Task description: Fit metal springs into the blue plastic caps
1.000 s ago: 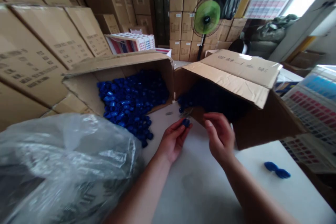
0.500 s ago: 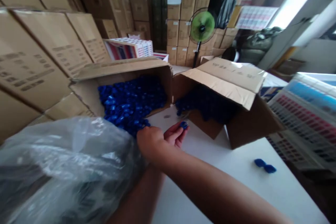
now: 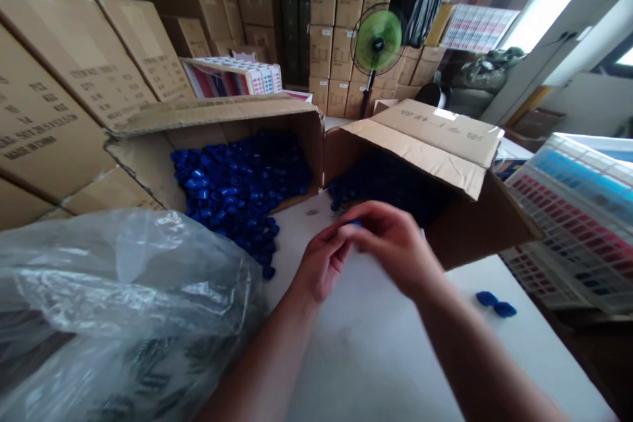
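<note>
Above the white table, my left hand and my right hand meet with fingertips pinched around a small blue plastic part. Most of that part is hidden behind my fingers. To their left, a heap of blue plastic pieces spills from an open cardboard box onto the tabletop. Behind my right hand, a second open box holds more dark blue pieces. Two blue parts lie touching on the table at the right.
A clear plastic bag with metal springs inside covers the left front. White plastic baskets stand stacked at the right edge of the white table. Behind are a green fan and stacked cartons.
My right hand has left the edge of the blue heap and moved right, across my left forearm, to join my left hand at the blue part. The view has shifted slightly.
</note>
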`<action>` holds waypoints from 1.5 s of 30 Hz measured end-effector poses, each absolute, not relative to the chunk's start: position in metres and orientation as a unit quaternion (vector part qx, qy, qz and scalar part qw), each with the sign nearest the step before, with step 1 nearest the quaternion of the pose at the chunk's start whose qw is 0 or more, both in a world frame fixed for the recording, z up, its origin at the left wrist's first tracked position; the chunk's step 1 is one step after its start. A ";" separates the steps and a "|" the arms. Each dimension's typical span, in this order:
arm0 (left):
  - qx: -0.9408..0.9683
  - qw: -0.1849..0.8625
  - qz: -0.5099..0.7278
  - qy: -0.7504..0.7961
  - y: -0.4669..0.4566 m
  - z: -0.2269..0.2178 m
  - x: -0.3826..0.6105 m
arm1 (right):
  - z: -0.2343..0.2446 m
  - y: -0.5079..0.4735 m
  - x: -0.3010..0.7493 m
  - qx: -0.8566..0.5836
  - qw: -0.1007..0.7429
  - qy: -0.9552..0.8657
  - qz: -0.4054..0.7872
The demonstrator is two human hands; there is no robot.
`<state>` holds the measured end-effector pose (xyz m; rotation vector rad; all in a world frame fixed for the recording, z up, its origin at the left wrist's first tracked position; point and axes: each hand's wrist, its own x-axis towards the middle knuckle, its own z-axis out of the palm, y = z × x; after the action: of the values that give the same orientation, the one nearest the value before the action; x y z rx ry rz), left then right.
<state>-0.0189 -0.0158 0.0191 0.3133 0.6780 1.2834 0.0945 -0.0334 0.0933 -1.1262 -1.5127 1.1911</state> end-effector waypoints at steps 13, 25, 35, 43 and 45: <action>0.188 0.743 0.554 0.326 -0.007 0.005 -0.021 | 0.013 -0.010 0.136 -0.371 0.539 -0.351 0.670; 0.244 0.705 0.558 0.363 -0.007 0.004 -0.018 | 0.002 -0.011 0.133 -0.378 0.538 -0.275 0.701; 0.313 0.674 0.553 0.377 -0.008 0.001 -0.020 | -0.003 -0.012 0.133 -0.374 0.536 -0.252 0.713; 0.412 0.599 0.543 0.420 -0.008 0.000 -0.022 | -0.007 -0.012 0.133 -0.357 0.541 -0.232 0.726; 0.424 0.586 0.540 0.431 -0.009 0.001 -0.022 | -0.008 -0.012 0.133 -0.352 0.541 -0.243 0.724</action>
<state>-0.0224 -0.0089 0.0010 0.9881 1.0056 1.2580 0.1330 -0.0119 -0.0084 -0.8354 -0.5779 1.7199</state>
